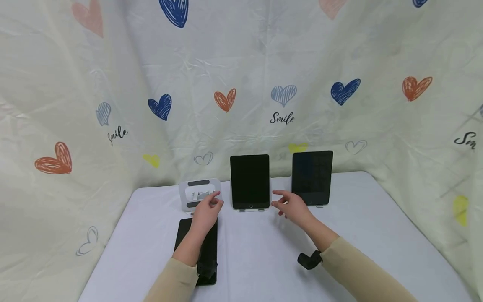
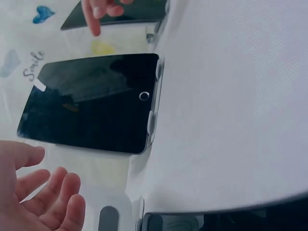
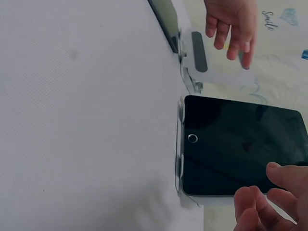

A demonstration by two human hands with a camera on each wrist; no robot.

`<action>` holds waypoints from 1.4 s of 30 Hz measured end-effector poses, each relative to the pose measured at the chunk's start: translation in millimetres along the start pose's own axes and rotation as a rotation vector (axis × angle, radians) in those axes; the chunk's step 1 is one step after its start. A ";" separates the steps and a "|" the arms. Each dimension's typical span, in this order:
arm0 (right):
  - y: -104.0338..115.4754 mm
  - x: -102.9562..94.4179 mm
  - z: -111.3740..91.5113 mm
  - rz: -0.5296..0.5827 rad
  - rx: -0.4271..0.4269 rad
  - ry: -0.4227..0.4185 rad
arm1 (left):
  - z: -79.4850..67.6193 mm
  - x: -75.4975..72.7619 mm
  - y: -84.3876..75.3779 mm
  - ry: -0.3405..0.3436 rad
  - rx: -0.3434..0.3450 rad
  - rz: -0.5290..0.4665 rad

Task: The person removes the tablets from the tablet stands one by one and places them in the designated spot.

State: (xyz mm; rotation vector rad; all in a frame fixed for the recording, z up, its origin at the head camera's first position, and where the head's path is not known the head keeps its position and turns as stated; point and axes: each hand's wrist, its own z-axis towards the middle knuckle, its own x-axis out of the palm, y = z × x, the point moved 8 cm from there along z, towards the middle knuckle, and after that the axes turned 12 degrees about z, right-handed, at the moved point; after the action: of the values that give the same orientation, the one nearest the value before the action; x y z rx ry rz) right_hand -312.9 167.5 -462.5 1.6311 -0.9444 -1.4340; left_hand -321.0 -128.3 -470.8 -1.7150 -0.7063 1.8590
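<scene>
A black tablet [image 1: 250, 180] with a round home button leans upright on a white stand at the back middle of the table. My left hand [image 1: 205, 213] hovers off its left side, fingers loosely bent, in front of a white stand [image 1: 183, 197] with grey pads. On the other side, my right hand [image 1: 295, 209] reaches toward the same tablet with its fingers apart. Both wrist views show a gap between each hand's fingertips and the tablet's edges, or fingers only overlapping it in view; I see no grip. Under my left forearm lies a second black tablet [image 1: 183, 230], partly hidden.
Another dark tablet [image 1: 312, 176] stands propped on its own stand at the back right, behind my right hand. A white cloth covers the table [image 1: 256, 260]. Behind it hangs a pale curtain [image 1: 249, 50] printed with hearts. A black wrist strap piece [image 1: 309, 260] juts from my right sleeve.
</scene>
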 end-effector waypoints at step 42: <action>21.3 -0.4 50.4 -0.048 -0.065 -0.122 | 53.8 15.0 -48.0 -0.061 0.019 -0.049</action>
State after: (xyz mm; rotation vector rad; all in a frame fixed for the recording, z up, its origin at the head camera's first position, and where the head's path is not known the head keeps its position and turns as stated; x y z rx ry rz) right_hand -364.1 155.1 -447.5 1.5428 -0.9225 -1.5960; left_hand -374.8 -84.7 -445.6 -1.6209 -0.7457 1.8856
